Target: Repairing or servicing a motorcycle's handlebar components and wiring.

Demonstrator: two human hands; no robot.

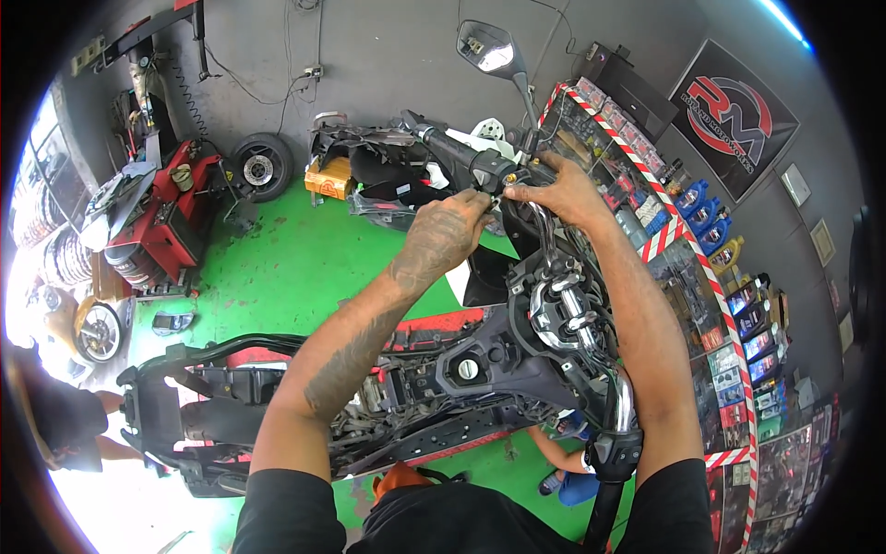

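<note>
A stripped scooter [498, 369] lies across my view, its frame bare and its chrome handlebar [572, 300] exposed. Both arms reach to the far end of the bar, by the black grip [448, 146] and the switch housing [492, 168]. My left hand [441, 235] is closed just below the housing, fingertips pinched together; what lies between them is hidden. On the other side, my right hand [565, 192] grips the housing's inner end, thumb in front and fingers behind. A mirror [489, 51] rises on its stalk beyond it. The other switch block [613, 452] sits on the near bar end.
Red-and-white striped tape edges a glass display counter [692, 305] at right, with bottles [706, 217] along it. Removed body panels [388, 171] and a wheel [262, 168] stand by the far wall. A red tyre machine [171, 222] is at left. Other people's limbs [563, 457] show near the scooter.
</note>
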